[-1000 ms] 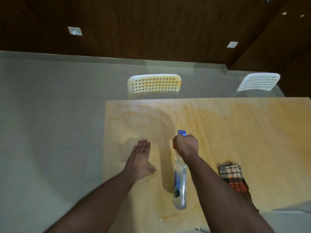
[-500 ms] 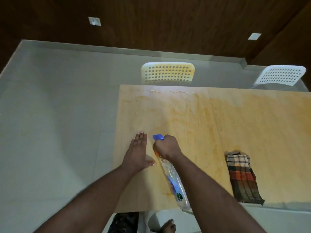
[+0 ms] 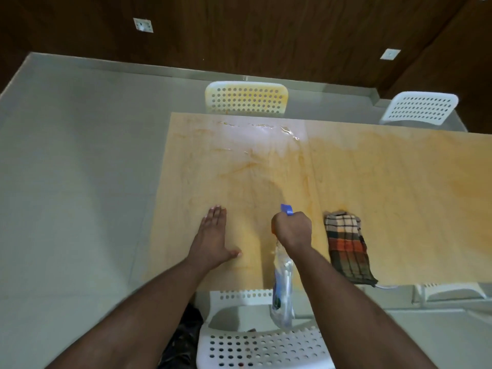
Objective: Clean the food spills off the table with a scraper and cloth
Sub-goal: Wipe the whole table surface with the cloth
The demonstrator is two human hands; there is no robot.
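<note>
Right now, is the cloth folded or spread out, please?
Folded: the cloth lies as a narrow strip on the table, right of the right hand.

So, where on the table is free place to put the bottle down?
Free: between left hand and right hand; the wide table stretch right of the checked cloth. Tight between right hand holding spray bottle and cloth.

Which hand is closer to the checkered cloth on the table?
The right hand. It grips a clear spray bottle just left of the folded checkered cloth. The left hand lies flat on the wooden table, farther left.
</note>
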